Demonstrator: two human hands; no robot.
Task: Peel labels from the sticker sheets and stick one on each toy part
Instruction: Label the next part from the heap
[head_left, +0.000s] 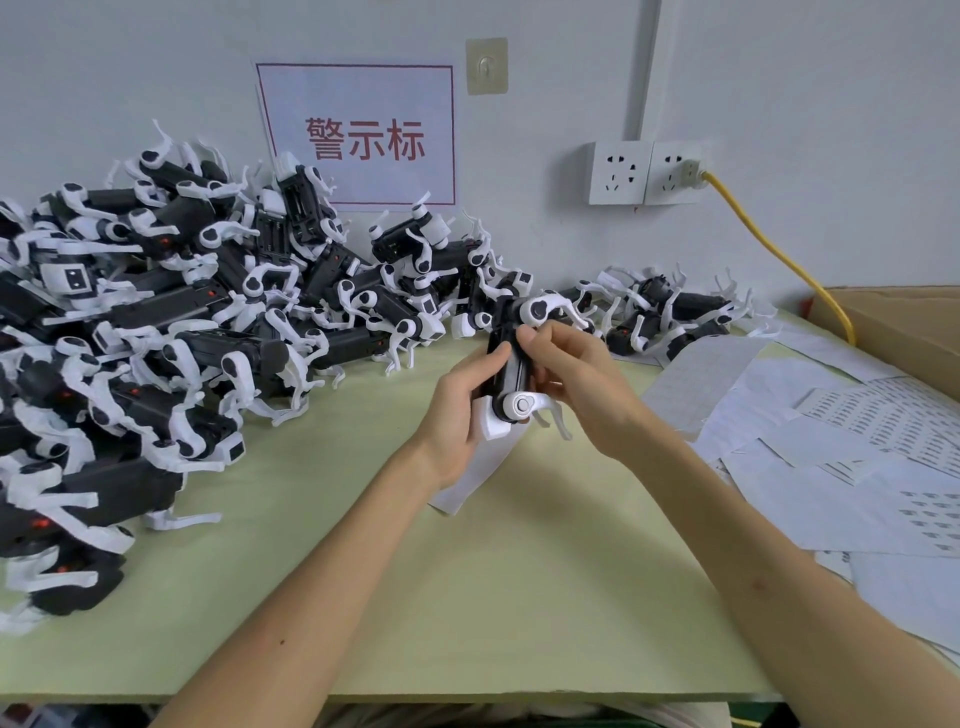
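A black-and-white toy robot dog (511, 374) is held above the middle of the green table. My left hand (460, 410) grips its black body from the left, and a white sticker sheet (478, 473) hangs down from under that hand. My right hand (576, 374) holds the toy from the right, thumb pressing on the black body near its top. Whether a label sits under the thumb is hidden. A large heap of the same toys (171, 332) covers the table's left side. A smaller group of toys (670, 312) lies behind my right hand.
Loose sticker sheets (852, 457) lie spread over the table's right side. A cardboard box (904, 332) stands at the far right, with a yellow cable (779, 254) running to a wall socket (647, 174). A red-lettered sign (358, 135) hangs on the wall. The table's front edge (467, 696) is near.
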